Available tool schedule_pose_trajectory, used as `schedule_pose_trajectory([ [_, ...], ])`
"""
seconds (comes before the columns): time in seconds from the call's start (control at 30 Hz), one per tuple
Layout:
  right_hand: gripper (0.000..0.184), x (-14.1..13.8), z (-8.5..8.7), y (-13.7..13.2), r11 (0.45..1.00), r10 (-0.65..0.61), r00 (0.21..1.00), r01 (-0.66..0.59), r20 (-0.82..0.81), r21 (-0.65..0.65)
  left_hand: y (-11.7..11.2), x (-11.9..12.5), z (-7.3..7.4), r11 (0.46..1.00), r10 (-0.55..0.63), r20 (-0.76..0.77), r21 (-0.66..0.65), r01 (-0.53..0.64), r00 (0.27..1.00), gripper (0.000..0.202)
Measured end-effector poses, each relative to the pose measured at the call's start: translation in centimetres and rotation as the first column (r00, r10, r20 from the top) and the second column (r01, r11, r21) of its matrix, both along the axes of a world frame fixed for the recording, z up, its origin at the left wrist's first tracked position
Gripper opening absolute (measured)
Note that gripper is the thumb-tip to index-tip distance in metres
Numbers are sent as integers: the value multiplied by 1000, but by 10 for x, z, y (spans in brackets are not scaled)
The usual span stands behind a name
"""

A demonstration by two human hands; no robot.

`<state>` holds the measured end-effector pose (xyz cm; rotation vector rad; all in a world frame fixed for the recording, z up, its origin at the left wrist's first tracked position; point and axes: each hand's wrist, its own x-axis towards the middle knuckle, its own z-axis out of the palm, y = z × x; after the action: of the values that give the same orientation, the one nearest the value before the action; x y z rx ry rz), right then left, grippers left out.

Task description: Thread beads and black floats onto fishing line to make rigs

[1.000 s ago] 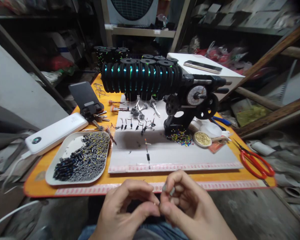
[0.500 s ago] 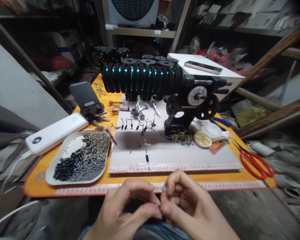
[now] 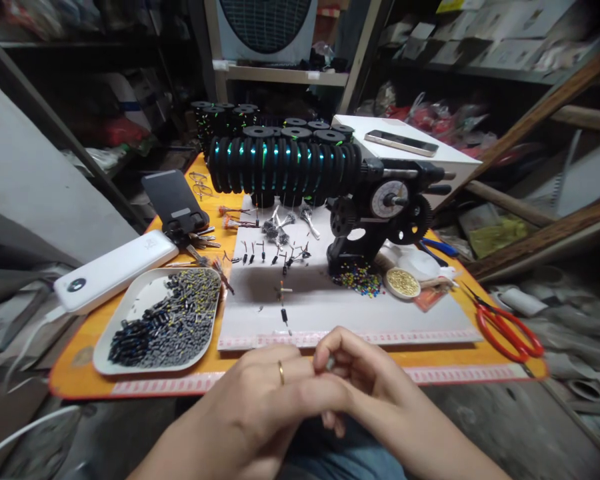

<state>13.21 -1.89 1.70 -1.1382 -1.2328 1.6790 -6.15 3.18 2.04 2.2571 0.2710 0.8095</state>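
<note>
In front of the table's near edge my two hands meet above my lap. My left hand (image 3: 265,400), a gold ring on one finger, is turned back-up with its thumb across the right hand; its fingers are closed and their tips hidden. My right hand (image 3: 373,387) is curled, with a small pale grey-green piece (image 3: 331,362) showing between its fingers. Just beyond lies a small black cylinder (image 3: 284,316) on the white board (image 3: 340,317), with a thin wire part at its upper end. Several similar cylinders sit in a row farther back.
At left stand a white tray (image 3: 150,280) of small grey and black cylinders, a white power bank (image 3: 117,270) and a phone stand (image 3: 173,200). A black winding device (image 3: 285,167) spans the back. Coloured beads (image 3: 357,280), a dish of gold bits (image 3: 403,283) and red-handled scissors (image 3: 505,330) are right.
My left hand has rolled over, back upward, and moved right so that its thumb covers part of the right hand. Both hands were pinching with fingertips together before. The view has shifted slightly.
</note>
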Motion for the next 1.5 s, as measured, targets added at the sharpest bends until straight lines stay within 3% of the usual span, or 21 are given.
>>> schedule_pose_trajectory([
  [0.1,12,-2,4,-7,960,-138,950,58,281,274,-8,0,-22,966,171,183,-223,-129,968,58],
  [0.23,17,-7,3,-16,817,-333,821,6,464,576,-23,1,-46,845,452,291,-442,-300,844,46],
  [0.4,24,-14,-11,-18,627,-511,748,-13,423,779,-31,7,-47,838,473,346,-462,-291,810,43],
  [0.6,24,-16,-10,-17,518,-623,653,-69,431,853,-27,15,-38,862,479,470,-412,-296,741,47],
  [0.77,27,-9,3,-20,539,-600,623,-148,502,829,-25,19,-41,816,552,429,-454,-357,715,54],
  [0.83,28,-6,10,-19,574,-572,649,-121,502,810,-24,19,-41,839,518,416,-420,-347,747,62],
  [0.93,28,-2,20,-18,647,-520,707,-40,479,761,-18,20,-36,931,355,320,-211,-299,878,73],
  [1.0,26,1,25,-16,681,-489,735,-16,471,732,-12,20,-30,951,308,230,-57,-303,923,75],
  [1.1,27,6,31,-12,693,-459,729,-63,507,718,-1,17,-20,937,312,203,96,-336,928,61],
  [1.2,27,10,34,-7,682,-431,724,-130,539,720,8,11,-13,946,231,165,192,-261,959,41],
  [1.3,25,12,36,-3,717,-367,757,-140,540,683,11,6,-9,943,189,154,246,-223,970,29],
  [1.4,25,9,32,1,797,-309,845,-21,437,603,7,6,-8,941,235,241,185,-283,941,20],
  [1.5,27,1,22,2,827,-315,938,198,143,526,-1,8,-8,938,343,306,-57,-342,888,19],
])
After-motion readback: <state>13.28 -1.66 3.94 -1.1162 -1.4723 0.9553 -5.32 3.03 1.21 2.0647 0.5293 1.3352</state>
